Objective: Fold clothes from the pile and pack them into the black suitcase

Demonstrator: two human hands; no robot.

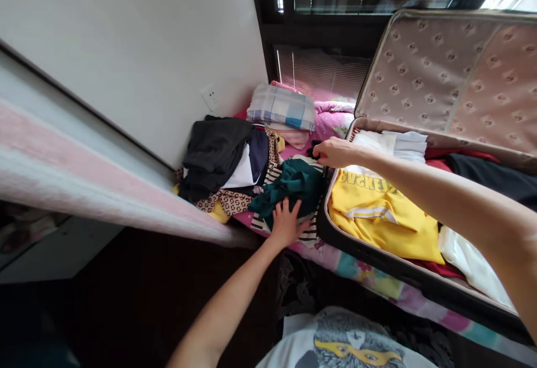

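A crumpled dark green garment [300, 180] lies on a black-and-white striped cloth [310, 230] beside the suitcase. My left hand [286, 223] rests with spread fingers on the near edge of the green garment, its thumb side over the stripes. Past the suitcase's left rim, my right hand [333, 151] is closed with curled fingers close to the striped cloth and a small dark item. What is between those fingers is hidden. Under my right arm, the open suitcase [356, 243] holds a folded yellow garment [377, 211] and white clothes [390, 143].
Left of the green garment is a pile of folded clothes with dark trousers [216, 147] on top. Behind it sits a plaid folded cloth [281, 106]. The suitcase lid [444, 71] leans up near the window. A pale pink curtain [104, 183] hangs at the left.
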